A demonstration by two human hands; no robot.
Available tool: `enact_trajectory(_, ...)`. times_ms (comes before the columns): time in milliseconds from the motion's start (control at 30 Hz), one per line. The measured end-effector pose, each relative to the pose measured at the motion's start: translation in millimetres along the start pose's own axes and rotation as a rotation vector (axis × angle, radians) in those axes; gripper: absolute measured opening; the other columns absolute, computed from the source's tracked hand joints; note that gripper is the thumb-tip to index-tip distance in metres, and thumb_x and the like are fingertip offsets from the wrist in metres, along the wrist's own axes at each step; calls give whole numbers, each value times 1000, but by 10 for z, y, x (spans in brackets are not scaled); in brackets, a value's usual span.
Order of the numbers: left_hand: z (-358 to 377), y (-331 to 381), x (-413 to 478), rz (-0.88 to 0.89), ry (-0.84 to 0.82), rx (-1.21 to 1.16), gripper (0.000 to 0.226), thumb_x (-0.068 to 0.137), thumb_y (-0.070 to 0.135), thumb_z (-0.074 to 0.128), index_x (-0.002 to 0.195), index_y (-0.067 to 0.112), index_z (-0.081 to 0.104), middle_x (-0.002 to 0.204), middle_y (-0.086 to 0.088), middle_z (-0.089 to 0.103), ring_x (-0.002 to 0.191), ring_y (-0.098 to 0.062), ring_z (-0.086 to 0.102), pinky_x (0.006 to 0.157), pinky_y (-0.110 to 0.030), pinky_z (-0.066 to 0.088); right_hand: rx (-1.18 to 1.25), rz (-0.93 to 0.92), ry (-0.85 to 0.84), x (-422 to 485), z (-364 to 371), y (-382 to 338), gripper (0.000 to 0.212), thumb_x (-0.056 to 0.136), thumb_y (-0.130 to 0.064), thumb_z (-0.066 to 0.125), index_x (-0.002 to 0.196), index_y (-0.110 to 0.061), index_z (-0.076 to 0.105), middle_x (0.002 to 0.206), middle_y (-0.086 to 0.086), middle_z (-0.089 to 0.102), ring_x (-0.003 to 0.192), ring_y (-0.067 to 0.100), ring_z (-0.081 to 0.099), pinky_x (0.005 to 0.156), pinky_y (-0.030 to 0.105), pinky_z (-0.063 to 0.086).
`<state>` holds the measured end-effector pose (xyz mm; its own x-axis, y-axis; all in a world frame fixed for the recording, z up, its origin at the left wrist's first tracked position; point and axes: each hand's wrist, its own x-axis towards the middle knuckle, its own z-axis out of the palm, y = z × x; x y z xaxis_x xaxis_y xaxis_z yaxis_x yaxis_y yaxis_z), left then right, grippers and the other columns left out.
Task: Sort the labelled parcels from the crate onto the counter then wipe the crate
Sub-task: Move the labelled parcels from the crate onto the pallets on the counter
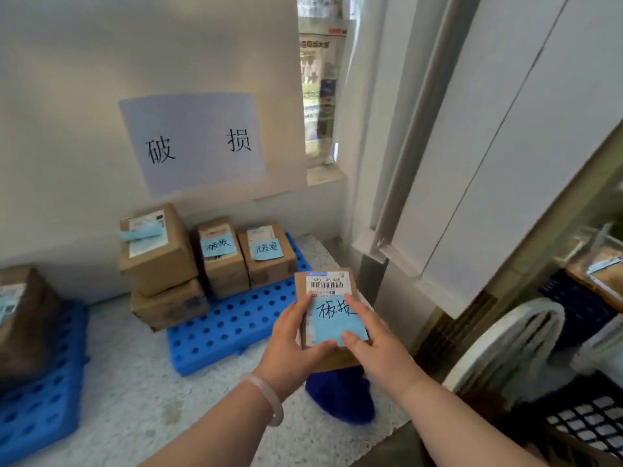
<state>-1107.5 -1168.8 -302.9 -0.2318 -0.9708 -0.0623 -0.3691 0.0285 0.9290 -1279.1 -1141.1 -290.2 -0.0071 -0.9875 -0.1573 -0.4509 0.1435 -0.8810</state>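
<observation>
My left hand (293, 345) and right hand (374, 345) cover the lower edge and part of both sides of the parcel (328, 288). The fine print under the barcode on its shipping label (325, 284) is too small to read. The parcel partly hides a dark blue fuzzy object (340, 396) of indeterminate kind, and the frame edge cuts off the blurred brown box (23, 318) at far left and the black mesh crate (586, 419) at lower right.
</observation>
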Motion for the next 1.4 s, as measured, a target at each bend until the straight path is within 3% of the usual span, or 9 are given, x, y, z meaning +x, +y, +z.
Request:
enact_trajectory(133, -342, -232, 188, -45, 50, 4, 76, 81, 35, 77, 131, 59, 27, 141, 15, 34, 133, -6, 34, 114, -37, 34, 10, 9, -36, 343, 353, -122, 51, 100, -35, 53, 121, -74, 28, 149, -12, 28, 126, 8, 40, 102, 28, 46)
enact_trajectory(267, -561, -401, 388, -84, 73, 3, 76, 81, 35, 77, 138, 52, 30, 140, 12, 34, 131, -7, 35, 114, -39, 34, 13, 43, -35, 662, 573, -153, 54, 99, -33, 54, 136, -64, 30, 149, -10, 31, 125, 10, 43, 96, 25, 48)
enact_trajectory(367, -656, -478, 588, -91, 104, -1, 75, 82, 30, 77, 139, 48, 31, 139, 10, 36, 127, -4, 35, 111, -26, 35, 15, 46, -51, 927, 630, -211, 54, 100, -31, 54, 141, -57, 31, 144, -10, 32, 121, 7, 43, 85, 14, 46)
enact_trajectory(467, -724, -477, 877, -119, 152, -18, 74, 83, 25, 75, 144, 40, 36, 131, 8, 35, 113, 4, 38, 83, 5, 33, 37, 40, -55, 1284, 619, -289, 55, 99, -29, 55, 137, -61, 32, 141, -8, 34, 119, 8, 45, 93, 27, 51)
enact_trajectory(700, -838, -445, 1531, -190, 303, -25, 65, 88, 24, 71, 144, 32, 40, 127, 6, 33, 110, -1, 39, 71, 9, 31, 47, -8, -106, 2179, 641, -366, 55, 98, -30, 58, 128, -70, 34, 144, -7, 37, 124, 11, 45, 98, 38, 52)
enact_trajectory(933, -825, -592, 1746, -199, 245, 183, 72, 94, 36, 61, 153, 34, 20, 162, 5, 7, 149, -12, 7, 120, -28, 17, -35, -85, -163, 2669, 794, -264, 56, 99, -37, 53, 129, -72, 21, 151, -11, 27, 137, 10, 31, 112, 37, 37)
enact_trajectory(1233, -860, -697, 1692, -53, 200, 532, 76, 94, 57, 41, 156, 30, 5, 159, 15, -20, 148, -10, -11, 116, -22, -5, -291, -212, -104, 2739, 742, -264, 56, 98, -45, 49, 144, -53, 20, 162, -17, 1, 147, 8, 10, 119, 37, 25)
enact_trajectory(1300, -857, -751, 1659, 5, 185, 653, 78, 89, 63, 28, 156, 27, 10, 162, 11, -13, 149, -13, -9, 117, -27, -4, -476, -353, 1, 2598, 757, -177, 56, 99, -51, 42, 151, -42, 23, 164, -12, 0, 149, 10, 2, 117, 35, 18)
enact_trajectory(1400, -860, -803, 1631, 48, 175, 759, 73, 90, 57, 34, 153, 22, 26, 164, 4, 11, 150, -18, 9, 117, -37, 16, -664, -494, 39, 2454, 816, -4, 63, 95, -49, 37, 154, -32, 22, 164, -4, 7, 151, 16, 2, 116, 43, 19)
